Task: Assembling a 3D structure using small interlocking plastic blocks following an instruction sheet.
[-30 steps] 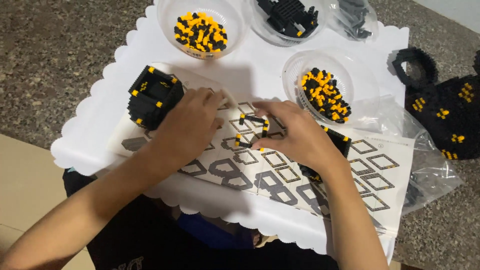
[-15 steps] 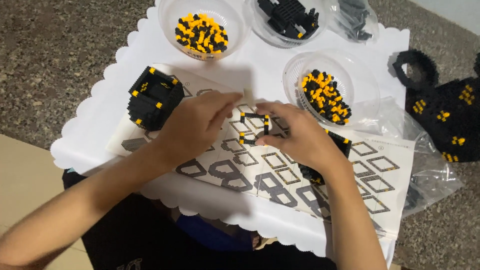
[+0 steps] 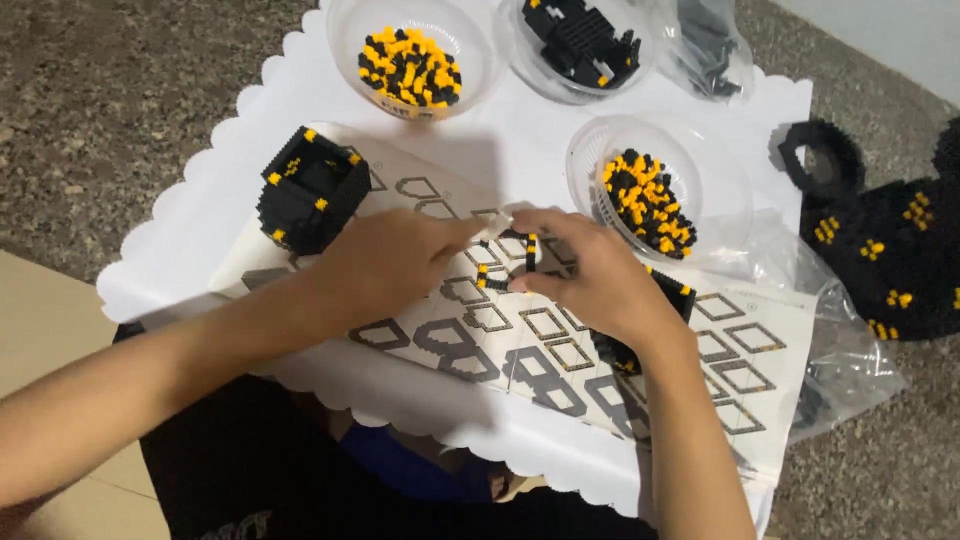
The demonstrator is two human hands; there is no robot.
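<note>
Both hands meet over the instruction sheet (image 3: 560, 345) on the table (image 3: 200, 270) — left hand (image 3: 385, 265) and right hand (image 3: 590, 275) each pinch a small black-and-yellow brick ring (image 3: 510, 265) between fingertips. Bowl of bricks (image 3: 645, 190) just beside — black cube (image 3: 312, 188) off left.

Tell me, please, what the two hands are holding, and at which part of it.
Both hands, left and right, pinch a small black-and-yellow brick ring over the instruction sheet: left at its upper left edge, right at its right side.
</note>
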